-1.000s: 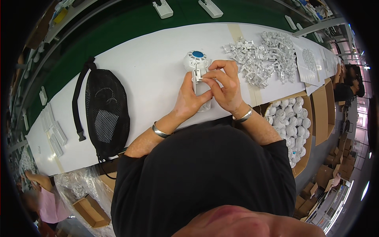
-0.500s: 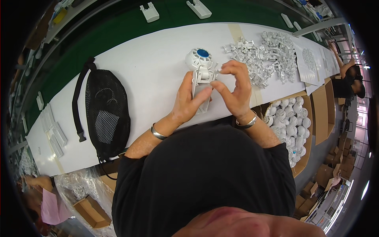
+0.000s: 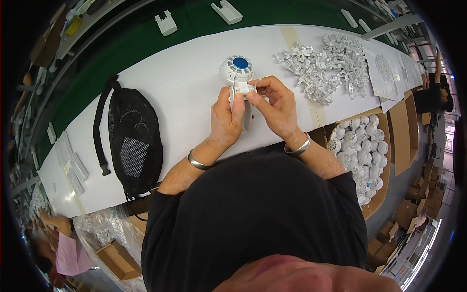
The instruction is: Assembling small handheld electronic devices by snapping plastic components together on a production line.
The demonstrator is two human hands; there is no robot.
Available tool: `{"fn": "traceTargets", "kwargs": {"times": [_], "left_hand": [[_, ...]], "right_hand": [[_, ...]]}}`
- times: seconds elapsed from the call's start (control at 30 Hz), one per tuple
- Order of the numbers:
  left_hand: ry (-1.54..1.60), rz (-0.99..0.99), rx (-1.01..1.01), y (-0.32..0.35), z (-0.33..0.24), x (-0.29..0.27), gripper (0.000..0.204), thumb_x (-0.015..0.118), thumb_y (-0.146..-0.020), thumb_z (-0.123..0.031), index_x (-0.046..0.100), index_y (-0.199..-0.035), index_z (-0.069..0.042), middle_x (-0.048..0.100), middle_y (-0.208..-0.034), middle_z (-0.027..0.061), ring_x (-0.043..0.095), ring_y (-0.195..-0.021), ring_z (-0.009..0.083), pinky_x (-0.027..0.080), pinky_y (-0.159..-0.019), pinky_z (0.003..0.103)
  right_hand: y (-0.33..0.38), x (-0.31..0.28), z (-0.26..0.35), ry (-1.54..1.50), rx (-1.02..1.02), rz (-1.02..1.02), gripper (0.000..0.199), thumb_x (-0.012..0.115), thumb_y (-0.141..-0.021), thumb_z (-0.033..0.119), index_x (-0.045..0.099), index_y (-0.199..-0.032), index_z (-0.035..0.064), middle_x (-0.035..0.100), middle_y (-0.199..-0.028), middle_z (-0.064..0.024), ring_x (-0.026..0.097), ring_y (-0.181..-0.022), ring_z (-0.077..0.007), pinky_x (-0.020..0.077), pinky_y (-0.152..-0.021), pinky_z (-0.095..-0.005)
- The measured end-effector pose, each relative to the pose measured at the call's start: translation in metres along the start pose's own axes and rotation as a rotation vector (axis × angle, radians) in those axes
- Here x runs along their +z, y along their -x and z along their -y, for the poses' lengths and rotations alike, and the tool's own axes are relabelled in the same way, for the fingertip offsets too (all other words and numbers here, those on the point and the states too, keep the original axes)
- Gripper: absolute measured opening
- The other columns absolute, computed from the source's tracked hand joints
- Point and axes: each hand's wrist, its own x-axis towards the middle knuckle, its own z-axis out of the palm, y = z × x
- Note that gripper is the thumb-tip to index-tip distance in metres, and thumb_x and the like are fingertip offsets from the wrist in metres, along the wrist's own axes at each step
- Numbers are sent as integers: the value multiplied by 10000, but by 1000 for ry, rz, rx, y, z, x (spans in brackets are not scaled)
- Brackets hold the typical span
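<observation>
A white handheld fan (image 3: 227, 73) with a round vented head and a blue disc at its centre is in front of me, over the table. My left hand (image 3: 224, 119) is closed round its handle just below the head, the thumb pressing on the joint. From the other side, my right hand (image 3: 279, 109) pinches the same joint with thumb and fingertips. A thin white piece sticks out by its fingers; I cannot tell its kind. The fingers hide most of the handle. To the right lies a heap of small white plastic parts (image 3: 335, 68).
A black mesh bag (image 3: 134, 151) with a strap lies on the white table (image 3: 189, 73) at left. White casings (image 3: 226, 12) sit on the green belt (image 3: 189, 27) beyond. A carton (image 3: 377, 204) of white fan heads (image 3: 360, 151) stands at right. Other people are at both sides.
My right hand's fingers, spread apart beside the fan before, have closed on its joint. My left thumb has shifted up to the joint. The fan's head has turned slightly.
</observation>
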Motion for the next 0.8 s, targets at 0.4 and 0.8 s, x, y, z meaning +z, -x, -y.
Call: {"fn": "traceTargets", "kwargs": {"times": [0.4,0.8], "left_hand": [[-113,-101,-17,-103,-36,-45,351,412,-998,-325,494,-1129,-9,655,-926,113,603,-502,177,495,-496,280],[-550,-667,-146,-259,99,-313,555,519,-870,-454,568,-1193,-5,643,-1074,234,598,-985,405,473,-853,429]], "right_hand": [[-15,-26,14,504,-378,-44,443,653,-796,15,534,-1222,7,547,-1216,-123,543,-1058,-239,430,-919,-315],[39,-6,-39,1054,-352,-7,538,690,-794,160,501,-1287,53,494,-1305,-149,459,-1206,-322,312,-1026,-429]]}}
